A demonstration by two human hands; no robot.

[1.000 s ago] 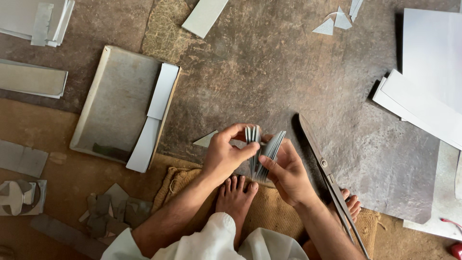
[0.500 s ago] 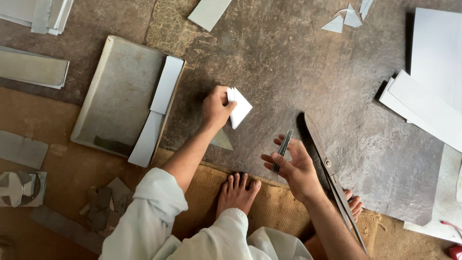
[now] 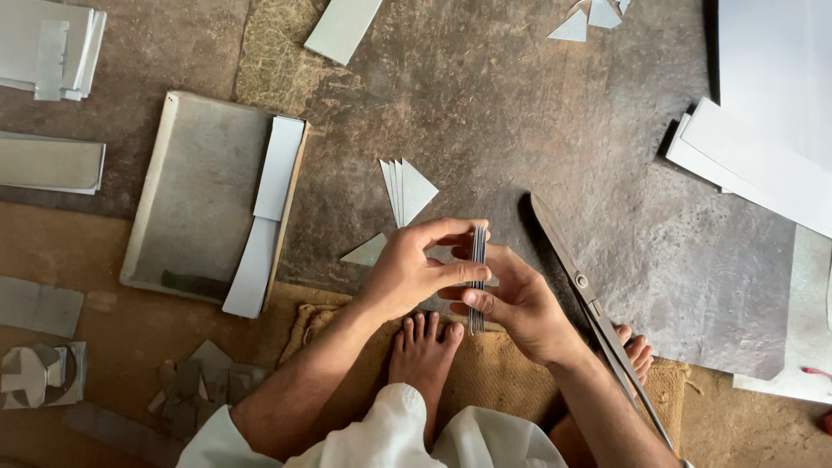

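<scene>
Left hand [image 3: 406, 270]: fingers pinch the card stack [image 3: 477, 277] on edge, squaring it.
Right hand [image 3: 518, 305]: fingers clasp the stack's lower edge from beneath.
Shears [image 3: 589, 303]: on the floor [image 3: 520, 104], just beside.
Triangles [image 3: 406, 189]: fanned nearby.

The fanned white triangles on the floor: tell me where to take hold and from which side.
Grip the fanned white triangles at their wide right-hand point, coming from the right. There the sheets overlap flat, while the left edges splay apart. Nothing lies on them; both hands are busy with the thin stack.
</scene>
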